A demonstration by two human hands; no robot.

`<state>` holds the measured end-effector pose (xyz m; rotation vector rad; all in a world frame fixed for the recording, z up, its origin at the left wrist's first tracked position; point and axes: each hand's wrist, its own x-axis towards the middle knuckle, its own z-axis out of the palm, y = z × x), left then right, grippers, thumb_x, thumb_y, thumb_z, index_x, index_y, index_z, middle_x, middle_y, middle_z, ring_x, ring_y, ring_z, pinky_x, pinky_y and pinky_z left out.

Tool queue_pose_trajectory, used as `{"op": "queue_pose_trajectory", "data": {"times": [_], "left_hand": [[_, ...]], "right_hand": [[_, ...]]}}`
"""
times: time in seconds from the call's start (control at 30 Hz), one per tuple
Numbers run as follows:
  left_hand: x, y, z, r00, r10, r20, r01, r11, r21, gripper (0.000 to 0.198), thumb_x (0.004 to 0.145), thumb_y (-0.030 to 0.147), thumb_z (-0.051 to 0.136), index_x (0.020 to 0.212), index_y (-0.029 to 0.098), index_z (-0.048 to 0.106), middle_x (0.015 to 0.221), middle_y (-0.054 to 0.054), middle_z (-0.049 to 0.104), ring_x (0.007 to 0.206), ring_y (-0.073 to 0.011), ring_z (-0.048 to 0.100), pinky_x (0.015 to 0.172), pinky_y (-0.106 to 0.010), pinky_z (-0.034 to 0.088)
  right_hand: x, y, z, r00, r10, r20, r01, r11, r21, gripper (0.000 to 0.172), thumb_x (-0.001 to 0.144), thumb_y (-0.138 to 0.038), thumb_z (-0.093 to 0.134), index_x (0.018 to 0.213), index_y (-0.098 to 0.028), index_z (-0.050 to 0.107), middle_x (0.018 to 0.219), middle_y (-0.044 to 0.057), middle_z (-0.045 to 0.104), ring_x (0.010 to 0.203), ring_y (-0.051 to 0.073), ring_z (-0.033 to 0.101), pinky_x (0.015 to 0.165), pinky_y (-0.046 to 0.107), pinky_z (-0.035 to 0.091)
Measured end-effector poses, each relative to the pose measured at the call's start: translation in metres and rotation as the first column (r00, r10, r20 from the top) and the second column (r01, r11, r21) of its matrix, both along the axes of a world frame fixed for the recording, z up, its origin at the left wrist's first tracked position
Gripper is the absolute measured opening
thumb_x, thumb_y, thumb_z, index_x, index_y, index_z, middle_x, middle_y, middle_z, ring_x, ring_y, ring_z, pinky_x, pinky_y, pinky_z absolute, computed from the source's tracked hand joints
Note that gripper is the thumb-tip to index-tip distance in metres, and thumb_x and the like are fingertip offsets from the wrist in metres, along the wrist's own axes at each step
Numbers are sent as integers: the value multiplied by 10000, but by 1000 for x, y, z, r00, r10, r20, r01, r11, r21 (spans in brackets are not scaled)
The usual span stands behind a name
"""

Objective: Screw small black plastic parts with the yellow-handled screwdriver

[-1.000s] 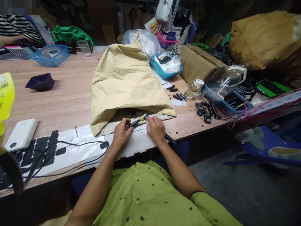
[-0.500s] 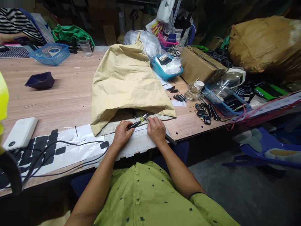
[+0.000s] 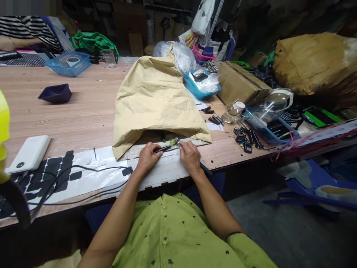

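My left hand is closed on a slim black pen-like piece, which points right. Closed too, my right hand grips a tool whose metal front shows by the fingertips and whose black handle sticks out behind the palm. Between the hands lies a small clear yellow-green piece at the tool's metal end; whether they are joined I cannot tell. Both hands rest over a white board at the table edge. Just beyond, a beige cloth bulges up, with a dark object under its opening.
White power bank, black cable and a sheet of black stickers lie left. Right are black pen-like pieces, keys, a jar, a blue basket and a carton. A striped sleeve shows at far left.
The black piece in my left hand has drawn apart from the yellow-green piece, which stays by the tool in my right hand. The whole view has shifted slightly.
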<state>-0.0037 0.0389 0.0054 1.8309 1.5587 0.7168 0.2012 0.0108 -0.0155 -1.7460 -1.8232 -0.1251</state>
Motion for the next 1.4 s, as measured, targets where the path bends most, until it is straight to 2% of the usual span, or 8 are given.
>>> {"op": "queue_pose_trajectory", "data": {"times": [0.13,0.27,0.37,0.73,1.0,1.17,1.27,1.4], "left_hand": [[3,-2,1,1000,-19,-18,19,1000,5,196,773,212,696,952,247,767,885,2,640,761,-175,613,726,-304,488],[5,-2,2,999,-22,-32,22,1000,-7,204,771,200,694,958,247,763,908,-1,648,820,-188,631,748,-308,482],[6,-2,3,999,-25,-34,25,999,-20,206,775,197,694,962,249,763,915,-2,652,833,-191,638,753,-308,483],[9,0,5,998,-30,-54,28,998,-50,204,771,204,709,958,258,771,927,-1,661,851,-195,647,743,-305,481],[8,3,5,997,-57,-56,54,997,-54,201,775,208,719,959,267,777,919,0,655,869,-199,648,739,-299,483],[9,2,3,996,-49,-78,45,998,-51,195,779,204,707,953,256,777,919,-9,660,891,-207,652,748,-299,486],[9,2,3,997,-53,-52,50,997,-50,216,772,209,711,970,262,778,926,-8,672,886,-204,656,764,-300,496],[7,2,4,998,-56,-37,54,997,-54,214,778,230,713,978,259,783,936,-13,678,857,-205,654,760,-312,496]], "right_hand": [[4,-8,8,976,14,-217,-11,1000,12,344,889,-147,504,1124,-217,745,996,82,724,920,224,652,839,333,535],[-1,-20,18,911,97,-401,-109,994,-8,315,909,-208,512,1117,-217,749,1010,74,747,857,196,679,780,312,567],[-7,-27,21,872,153,-465,-182,983,-19,300,917,-224,518,1101,-214,755,980,71,756,842,187,689,744,296,574],[-20,-36,27,903,266,-338,-246,964,100,319,965,-203,482,1149,-227,741,993,80,751,942,204,708,852,317,586],[-25,-36,30,884,308,-352,-283,951,123,306,965,-181,499,1160,-215,732,986,78,750,932,198,711,851,308,590],[-33,-36,27,885,334,-324,-330,941,67,318,960,-183,486,1155,-217,735,987,80,751,933,201,711,845,305,584],[-29,-33,26,901,298,-314,-301,953,41,320,962,-189,484,1153,-217,739,996,80,744,943,201,703,845,299,574],[-11,-24,25,960,158,-230,-159,987,16,336,957,-179,477,1159,-241,738,1009,75,725,965,212,673,867,318,545]]}}
